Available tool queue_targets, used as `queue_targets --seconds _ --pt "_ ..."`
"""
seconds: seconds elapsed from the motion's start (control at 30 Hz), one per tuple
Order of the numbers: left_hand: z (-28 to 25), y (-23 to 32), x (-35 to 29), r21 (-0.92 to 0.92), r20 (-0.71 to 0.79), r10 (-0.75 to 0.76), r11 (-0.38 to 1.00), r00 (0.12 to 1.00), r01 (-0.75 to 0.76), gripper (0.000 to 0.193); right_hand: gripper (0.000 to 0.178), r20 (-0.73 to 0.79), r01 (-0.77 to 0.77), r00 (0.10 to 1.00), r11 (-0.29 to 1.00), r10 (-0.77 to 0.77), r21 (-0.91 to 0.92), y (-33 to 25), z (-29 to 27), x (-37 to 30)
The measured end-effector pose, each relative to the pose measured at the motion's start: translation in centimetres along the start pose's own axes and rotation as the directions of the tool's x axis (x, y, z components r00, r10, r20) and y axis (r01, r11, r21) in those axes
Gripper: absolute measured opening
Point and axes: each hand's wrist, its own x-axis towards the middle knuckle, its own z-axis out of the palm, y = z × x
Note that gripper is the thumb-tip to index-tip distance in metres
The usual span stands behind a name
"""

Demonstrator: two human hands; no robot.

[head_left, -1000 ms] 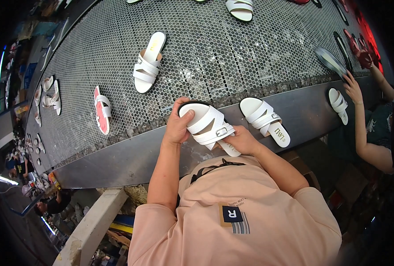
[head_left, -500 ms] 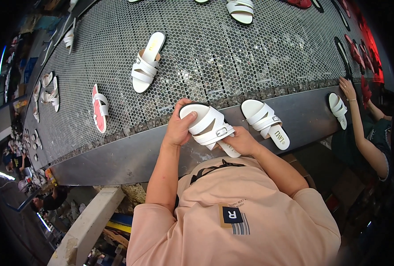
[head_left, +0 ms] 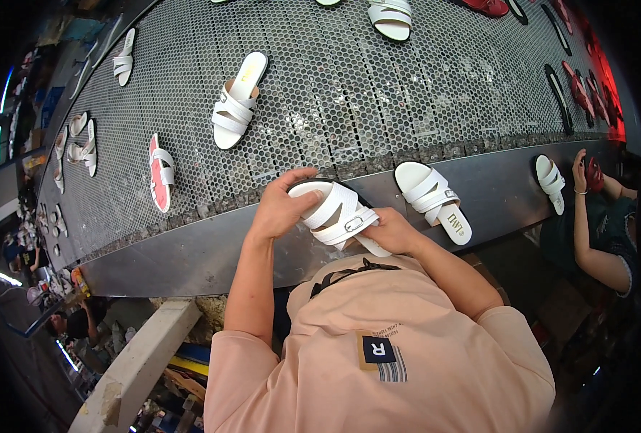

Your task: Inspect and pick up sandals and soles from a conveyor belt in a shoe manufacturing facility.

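Note:
Between my hands, just above the metal ledge, is a white slide sandal (head_left: 325, 199) with crossed straps and a silver buckle. My left hand (head_left: 286, 205) grips its toe end, thumb on the insole and fingers around the dark sole edge. My right hand (head_left: 395, 232) holds the sandal by the side of the straps near the buckle; some of its fingers are hidden underneath. A similar white sandal (head_left: 434, 200) rests on the ledge just right of my hands. Farther left, a white-strapped sandal with a pink insole (head_left: 161, 177) lies tipped on the mesh belt.
The honeycomb mesh belt (head_left: 320, 101) carries several white sandals, one of them ahead of me (head_left: 240, 101). A steel ledge (head_left: 190, 263) edges it. At right, a co-worker's hand (head_left: 579, 172) is beside a red shoe (head_left: 594, 175), near another white sandal (head_left: 550, 185). A pale beam (head_left: 136, 364) stands lower left.
The toe of the held sandal has dropped slightly, and my left hand has shifted a little left. The co-worker's hand has come away from the belt edge. At far left, a white sandal now lies on the belt.

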Motion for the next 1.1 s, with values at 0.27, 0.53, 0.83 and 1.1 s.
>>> queue_targets --seconds 0.27,0.53,0.83,1.1 --pt "0.2 -1.9 0.0 0.085 -0.055 -0.068 0.994 0.996 0.072 0.022 0.028 0.043 0.029 0.999 1.0 -0.028 -0.01 0.5 -1.0 -0.2" --pt "0.6 0.3 0.2 0.236 0.056 -0.09 0.969 0.994 0.074 0.029 0.031 0.073 -0.001 0.997 1.0 0.003 -0.028 0.1 -2.1 -0.6" --pt "2.2 1.0 0.5 0.414 0.049 -0.128 0.905 0.991 0.097 0.03 0.029 0.094 0.066 0.994 0.995 -0.058 -0.079 0.8 -4.0 -0.6" --pt "2.6 0.9 0.8 0.19 0.06 -0.075 0.98 0.995 0.062 0.037 0.03 0.109 0.037 0.994 0.995 -0.027 -0.088 -1.2 -5.9 -1.1"
